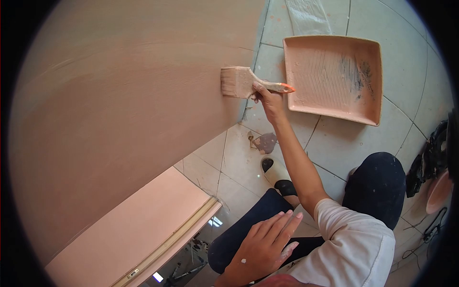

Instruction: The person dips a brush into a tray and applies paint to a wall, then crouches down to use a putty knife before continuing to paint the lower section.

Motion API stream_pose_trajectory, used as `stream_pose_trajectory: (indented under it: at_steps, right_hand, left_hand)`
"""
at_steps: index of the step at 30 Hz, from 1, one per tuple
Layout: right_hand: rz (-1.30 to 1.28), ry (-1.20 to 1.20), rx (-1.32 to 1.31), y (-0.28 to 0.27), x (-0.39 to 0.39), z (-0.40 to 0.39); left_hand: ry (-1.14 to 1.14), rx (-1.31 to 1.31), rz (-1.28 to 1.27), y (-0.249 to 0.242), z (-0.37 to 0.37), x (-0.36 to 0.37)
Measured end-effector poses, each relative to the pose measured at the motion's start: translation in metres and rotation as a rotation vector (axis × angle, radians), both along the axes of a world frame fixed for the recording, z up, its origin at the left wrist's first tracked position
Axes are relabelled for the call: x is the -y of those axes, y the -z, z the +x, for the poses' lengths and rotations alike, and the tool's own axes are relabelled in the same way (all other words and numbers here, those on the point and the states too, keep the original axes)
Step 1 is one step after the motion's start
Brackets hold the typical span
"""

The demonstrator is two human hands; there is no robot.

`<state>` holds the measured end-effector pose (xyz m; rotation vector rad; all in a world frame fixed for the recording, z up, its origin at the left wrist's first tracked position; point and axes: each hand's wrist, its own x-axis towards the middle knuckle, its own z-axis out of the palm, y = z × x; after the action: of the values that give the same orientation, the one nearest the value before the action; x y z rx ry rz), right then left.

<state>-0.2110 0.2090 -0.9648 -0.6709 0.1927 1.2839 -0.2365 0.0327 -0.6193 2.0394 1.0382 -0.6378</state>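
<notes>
My right hand [267, 99] grips the handle of a wide paintbrush [242, 82] with an orange-tipped end. The bristles, coated in pale pink paint, touch the pink wall surface [124, 105] near its right edge. Just right of the brush lies a paint tray [334, 79] with a thin pink layer and dark smears on its ridged bottom. My left hand [263, 244] holds nothing; its fingers are stretched out over my knee, and flecks of paint mark its skin.
A pink panel [129, 220] with a metal-edged strip stands at the lower left. Clear plastic [308, 16] lies above the tray on the tiled floor [377, 138]. A black bag [430, 153], a pink container [438, 193] and a cable [432, 229] are at the right.
</notes>
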Motion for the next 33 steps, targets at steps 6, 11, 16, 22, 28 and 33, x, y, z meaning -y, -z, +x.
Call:
stream_pose_trajectory:
  at_steps: [6,11,16,22,28,33]
  right_hand:
    - [-0.255,0.164,0.151,0.047,-0.008,-0.022]
    - [-0.279,0.112,0.364,0.026,-0.010,-0.025]
    - [-0.022,-0.015,0.177,-0.061,0.012,-0.018]
    - [-0.067,0.045,0.115,0.020,0.010,-0.058]
    - [-0.299,0.068,0.239,0.019,0.020,-0.037]
    - [-0.014,-0.079,0.059,-0.055,0.019,-0.039]
  left_hand:
    - [0.006,-0.009,0.002,0.003,0.004,0.002]
    - [0.008,-0.023,-0.010,0.002,0.010,0.001]
    - [-0.016,-0.032,-0.043,0.001,0.022,-0.004]
    - [0.009,-0.040,-0.008,0.008,0.010,-0.001]
    - [0.023,0.034,-0.008,0.000,0.012,0.001]
    - [0.051,0.021,-0.034,0.005,0.013,0.004]
